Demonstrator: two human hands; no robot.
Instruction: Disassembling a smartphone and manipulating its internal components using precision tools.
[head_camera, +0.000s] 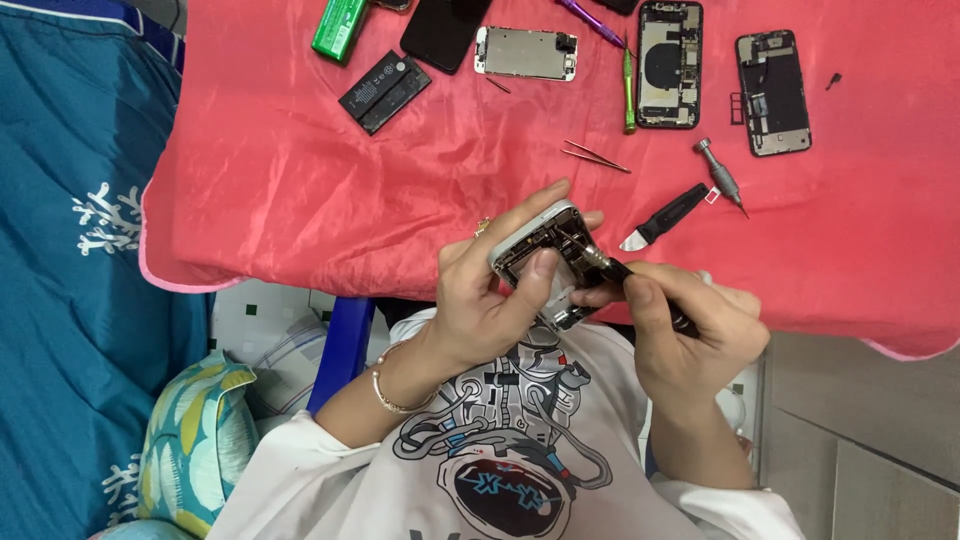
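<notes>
My left hand (490, 295) grips an opened phone chassis (545, 250) with a silver rim, its insides facing up, held above the near edge of the red cloth (280, 190). My right hand (690, 320) holds a dark-handled screwdriver (625, 275) whose metal tip rests inside the chassis. A bracelet sits on my left wrist.
On the red cloth lie two opened phone bodies (669, 63) (773, 92), a silver phone frame (526, 52), a black screen (445, 30), a black battery (385, 92), a green battery (340, 27), tweezers (595, 155), a green pen tool (629, 90), a black pry tool (665, 215) and a silver driver (722, 177). Blue bedding (70, 250) lies left.
</notes>
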